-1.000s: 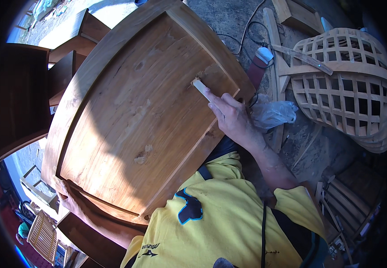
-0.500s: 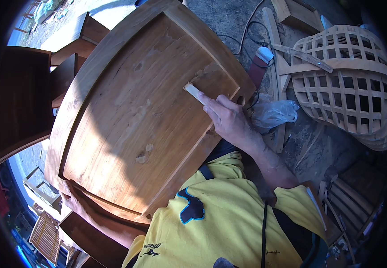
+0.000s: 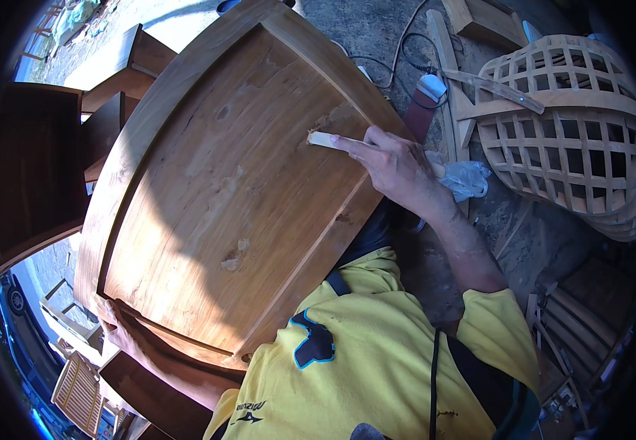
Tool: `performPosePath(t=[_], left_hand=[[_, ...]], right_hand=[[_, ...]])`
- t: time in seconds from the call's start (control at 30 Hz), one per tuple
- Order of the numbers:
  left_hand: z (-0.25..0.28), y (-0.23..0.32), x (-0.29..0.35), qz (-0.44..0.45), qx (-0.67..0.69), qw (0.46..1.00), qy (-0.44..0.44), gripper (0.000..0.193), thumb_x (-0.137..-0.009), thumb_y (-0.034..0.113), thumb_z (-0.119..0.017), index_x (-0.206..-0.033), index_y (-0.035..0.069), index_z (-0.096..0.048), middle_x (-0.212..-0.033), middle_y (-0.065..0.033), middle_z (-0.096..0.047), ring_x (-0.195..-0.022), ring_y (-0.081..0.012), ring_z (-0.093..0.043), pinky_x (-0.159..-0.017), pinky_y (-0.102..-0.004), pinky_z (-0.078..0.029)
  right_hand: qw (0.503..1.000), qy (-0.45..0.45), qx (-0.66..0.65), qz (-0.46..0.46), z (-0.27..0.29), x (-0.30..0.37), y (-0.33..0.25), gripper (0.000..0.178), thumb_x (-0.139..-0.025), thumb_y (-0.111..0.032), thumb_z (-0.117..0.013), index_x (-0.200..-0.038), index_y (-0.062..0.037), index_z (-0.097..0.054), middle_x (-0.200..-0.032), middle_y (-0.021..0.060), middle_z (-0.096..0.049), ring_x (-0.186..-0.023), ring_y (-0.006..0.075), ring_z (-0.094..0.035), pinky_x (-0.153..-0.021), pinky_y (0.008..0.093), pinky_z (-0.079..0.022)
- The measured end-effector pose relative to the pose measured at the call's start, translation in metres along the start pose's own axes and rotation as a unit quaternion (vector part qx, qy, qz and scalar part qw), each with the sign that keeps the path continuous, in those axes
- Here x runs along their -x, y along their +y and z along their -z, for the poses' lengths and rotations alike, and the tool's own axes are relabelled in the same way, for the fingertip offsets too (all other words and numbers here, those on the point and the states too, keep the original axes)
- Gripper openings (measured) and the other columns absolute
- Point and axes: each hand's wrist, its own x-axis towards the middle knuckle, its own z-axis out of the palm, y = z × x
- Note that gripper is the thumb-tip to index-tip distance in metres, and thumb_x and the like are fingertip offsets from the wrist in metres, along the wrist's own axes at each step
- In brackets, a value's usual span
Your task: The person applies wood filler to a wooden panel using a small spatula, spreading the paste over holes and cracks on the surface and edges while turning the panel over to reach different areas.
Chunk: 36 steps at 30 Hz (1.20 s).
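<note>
Left head-worn fisheye; looks down on hands (image 3: 400, 169), close above.

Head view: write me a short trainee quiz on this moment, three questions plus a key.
1. Which hand holds the pale strip over the panel?
2. True or false: the lattice is left of the panel.
3. The left hand is at: A) the lattice; B) the panel's left corner; C) the strip.

Key:
1. The right hand.
2. False: the lattice is to the panel's right.
3. B.
</note>
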Motion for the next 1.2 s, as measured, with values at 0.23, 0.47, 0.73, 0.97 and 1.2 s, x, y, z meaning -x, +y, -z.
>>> performPosePath(t=[0.23, 0.47, 0.73, 0.97, 1.2], left_hand=[[0.0, 0.001, -0.002, 0.0, -0.002, 1.0, 0.002, 0.049, -0.109, 0.04, -0.053, -0.142, 0.005, -0.058, -0.126, -0.0095, -0.068, -0.11, -0.0229, -0.066, -0.094, -0.0355, -0.053], [-0.003, 0.003, -0.006, 0.0, -0.01, 1.0, -0.001, 0.049, -0.109, 0.041, -0.053, -0.142, 0.005, -0.058, -0.126, -0.0096, -0.069, -0.111, -0.0232, -0.067, -0.094, -0.0358, -0.053], [-0.009, 0.004, -0.006, -0.006, -0.009, 1.0, 0.009, 0.049, -0.109, 0.041, -0.053, -0.142, 0.005, -0.058, -0.126, -0.0098, -0.069, -0.111, -0.0237, -0.067, -0.095, -0.0361, -0.054], [-0.011, 0.003, -0.008, -0.018, -0.034, 0.999, 0.023, 0.049, -0.109, 0.041, -0.053, -0.142, 0.006, -0.058, -0.126, -0.0099, -0.069, -0.111, -0.024, -0.067, -0.095, -0.0364, -0.054], [-0.014, 0.031, -0.025, -0.175, -0.222, 0.951, 0.125, 0.049, -0.109, 0.042, -0.053, -0.142, 0.006, -0.058, -0.127, -0.01, -0.069, -0.111, -0.0244, -0.067, -0.095, -0.0367, -0.054]], right_hand=[[0.997, -0.063, -0.007, -0.051, 0.024, -0.003, 0.04, 0.039, -0.099, -0.011, -0.064, -0.137, -0.0217, -0.067, -0.089, 0.0118, -0.058, -0.078, 0.0304, -0.068, -0.07, 0.0448, -0.058], [0.993, 0.008, -0.094, -0.074, 0.007, 0.001, 0.021, 0.037, -0.098, -0.009, -0.067, -0.134, -0.0169, -0.069, -0.084, 0.0128, -0.057, -0.072, 0.0296, -0.062, -0.068, 0.0428, -0.052], [0.985, 0.03, -0.128, -0.11, 0.012, 0.01, 0.014, 0.035, -0.099, -0.009, -0.065, -0.134, -0.0124, -0.069, -0.084, 0.0148, -0.059, -0.075, 0.0314, -0.064, -0.069, 0.0451, -0.051], [0.966, -0.033, -0.245, -0.074, 0.012, 0.037, 0.027, 0.036, -0.098, -0.014, -0.068, -0.133, -0.0083, -0.067, -0.104, 0.0181, -0.074, -0.093, 0.0308, -0.074, -0.081, 0.0411, -0.058], [0.929, 0.234, -0.107, -0.265, 0.012, 0.11, 0.067, 0.038, -0.096, -0.008, -0.07, -0.133, -0.0081, -0.067, -0.113, 0.0162, -0.073, -0.098, 0.0299, -0.074, -0.084, 0.04, -0.057]])
